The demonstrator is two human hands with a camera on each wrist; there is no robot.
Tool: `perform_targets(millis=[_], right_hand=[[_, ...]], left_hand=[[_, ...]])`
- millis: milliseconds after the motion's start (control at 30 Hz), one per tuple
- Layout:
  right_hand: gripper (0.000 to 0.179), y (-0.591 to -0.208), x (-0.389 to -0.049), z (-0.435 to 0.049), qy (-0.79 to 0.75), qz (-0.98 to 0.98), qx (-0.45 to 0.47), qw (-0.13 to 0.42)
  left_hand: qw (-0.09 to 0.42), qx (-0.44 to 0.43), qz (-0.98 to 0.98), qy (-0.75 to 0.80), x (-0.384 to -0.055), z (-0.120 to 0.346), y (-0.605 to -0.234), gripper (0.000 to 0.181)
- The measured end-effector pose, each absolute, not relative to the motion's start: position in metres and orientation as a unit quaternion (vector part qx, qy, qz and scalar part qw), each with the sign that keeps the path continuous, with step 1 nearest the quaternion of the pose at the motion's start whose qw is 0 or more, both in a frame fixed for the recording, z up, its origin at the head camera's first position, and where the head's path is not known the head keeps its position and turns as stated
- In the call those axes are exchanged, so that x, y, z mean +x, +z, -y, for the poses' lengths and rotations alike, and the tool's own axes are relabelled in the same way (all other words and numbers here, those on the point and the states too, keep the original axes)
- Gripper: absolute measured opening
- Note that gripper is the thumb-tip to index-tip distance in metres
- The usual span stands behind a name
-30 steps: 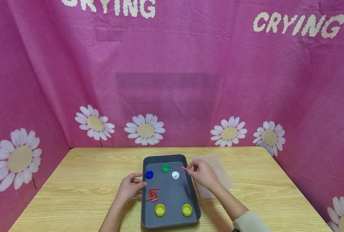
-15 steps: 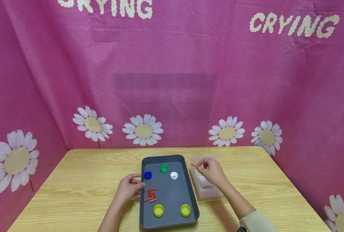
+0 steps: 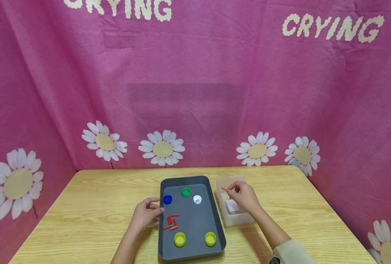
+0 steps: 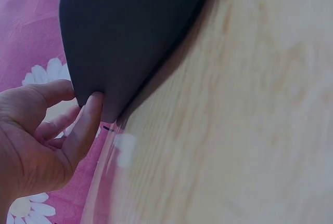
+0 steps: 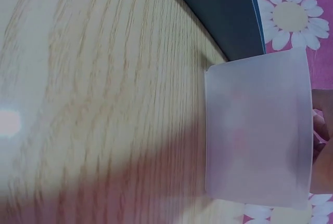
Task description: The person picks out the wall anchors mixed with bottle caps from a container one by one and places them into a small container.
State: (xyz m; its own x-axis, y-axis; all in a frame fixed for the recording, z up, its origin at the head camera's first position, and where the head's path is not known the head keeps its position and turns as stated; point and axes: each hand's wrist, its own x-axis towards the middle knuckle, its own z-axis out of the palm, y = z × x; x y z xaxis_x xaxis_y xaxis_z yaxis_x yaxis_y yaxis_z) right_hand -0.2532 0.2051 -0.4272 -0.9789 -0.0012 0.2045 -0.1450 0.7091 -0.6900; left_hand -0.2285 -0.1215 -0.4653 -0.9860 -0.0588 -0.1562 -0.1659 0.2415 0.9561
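My left hand [image 3: 145, 213] holds the left rim of a dark grey tray [image 3: 215, 220]; in the left wrist view its fingertips [image 4: 94, 99] lie at the tray's edge and outer wall. Several short red sticks [image 3: 170, 220] lie loose in the tray's left half. Over a translucent plastic box [image 3: 236, 220], my right hand [image 3: 244, 196] pinches one red stick [image 3: 224, 189] between thumb and fingers. Inside that box are a pale pink piece [image 3: 232, 205] and a bit of red. In the right wrist view the box wall hides most of the right hand [image 5: 323, 151].
Round caps stand in the tray: blue [image 3: 167, 199], green [image 3: 185, 191], white [image 3: 197, 199] and two yellow [image 3: 180, 239]. The box stands close along the tray's right side on a wooden table [image 3: 109, 198]. A pink flowered curtain [image 3: 195, 110] hangs behind and at both sides.
My right hand has moved right with the red stick, from over the tray's right edge to over the box. The box's inside now shows. My left hand stays at the tray.
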Motion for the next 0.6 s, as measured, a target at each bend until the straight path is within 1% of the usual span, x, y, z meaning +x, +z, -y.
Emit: perform_targets(millis=[333,600], right_hand=[[0.008,-0.431,-0.265,-0.206,0.374,0.921,0.028,0.102],[0.007,-0.434,-0.267,-0.201,0.386,0.917,0.017,0.101]], left_hand=[[0.039,-0.069,-0.784,0.615,-0.228,0.122,-0.465,0.044],[0.038,-0.063,-0.786,0.614,-0.228,0.122,-0.466,0.044]])
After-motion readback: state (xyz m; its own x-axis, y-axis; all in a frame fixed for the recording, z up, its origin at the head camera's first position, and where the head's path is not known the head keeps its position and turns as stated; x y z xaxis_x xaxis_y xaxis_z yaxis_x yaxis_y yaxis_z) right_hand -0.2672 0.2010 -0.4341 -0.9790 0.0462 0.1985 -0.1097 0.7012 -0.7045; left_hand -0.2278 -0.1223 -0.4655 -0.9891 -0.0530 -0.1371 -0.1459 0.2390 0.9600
